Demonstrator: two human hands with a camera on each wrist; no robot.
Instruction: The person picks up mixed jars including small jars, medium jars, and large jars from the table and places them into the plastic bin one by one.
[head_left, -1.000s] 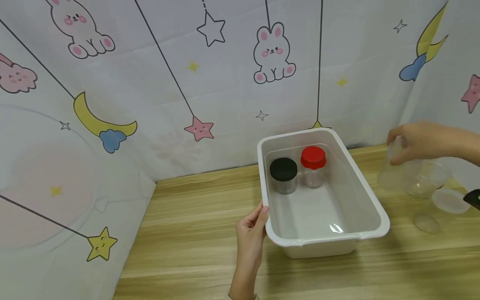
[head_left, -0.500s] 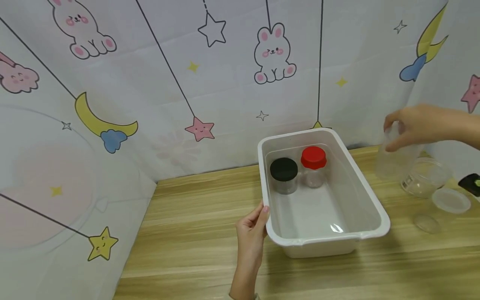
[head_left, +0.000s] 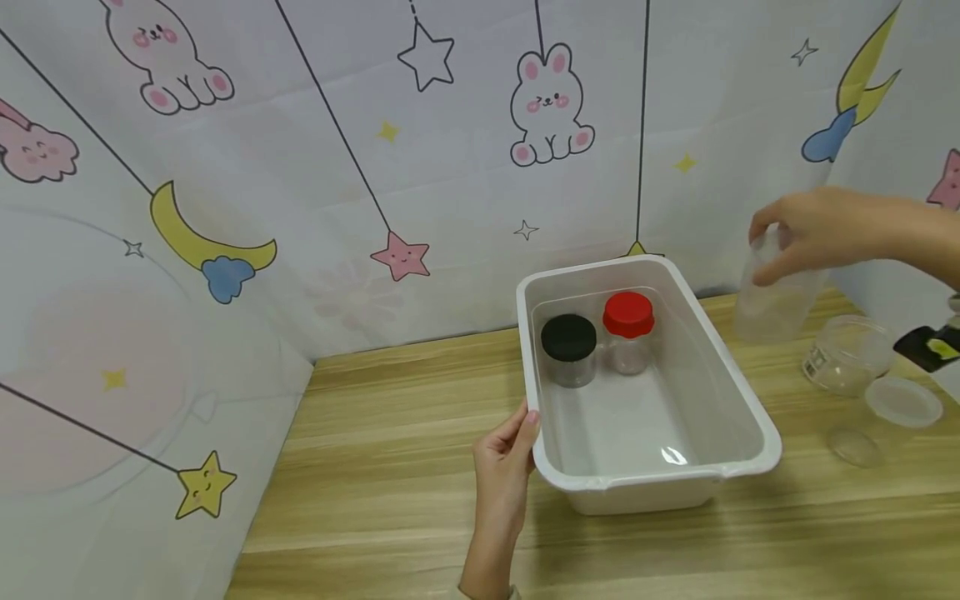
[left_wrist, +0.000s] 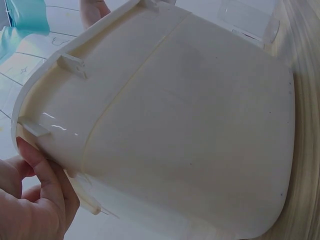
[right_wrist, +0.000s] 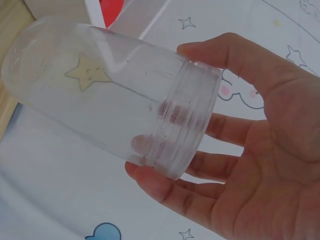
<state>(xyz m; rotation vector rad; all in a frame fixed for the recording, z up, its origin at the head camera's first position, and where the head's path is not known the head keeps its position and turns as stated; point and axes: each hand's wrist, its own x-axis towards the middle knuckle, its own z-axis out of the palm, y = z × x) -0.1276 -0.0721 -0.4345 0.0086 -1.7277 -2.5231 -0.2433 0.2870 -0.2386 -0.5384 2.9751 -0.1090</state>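
A white plastic tub (head_left: 742,392) stands on the wooden table, holding a clear jar with a black lid (head_left: 568,337) and another with a red lid (head_left: 628,315). My left hand (head_left: 504,454) pinches the tub's left rim between thumb and fingers; the left wrist view shows those fingers (left_wrist: 52,185) beneath the rim. To the right of the tub, my right hand (head_left: 821,233) grips a tall clear plastic jar (head_left: 776,300) by its threaded neck. In the right wrist view this jar (right_wrist: 100,95) has no lid, and thumb and fingers wrap round its mouth.
Right of the tub stand a short clear round container (head_left: 847,354) and a small clear container with a whitish top (head_left: 903,402) lying tilted on the table. A printed white curtain (head_left: 465,192) hangs along the back and left edges of the wood-grain table (head_left: 390,467).
My right hand has lifted the tall clear jar and moved it up and left, toward the tub. The left hand keeps its hold on the rim; the tub has not moved.
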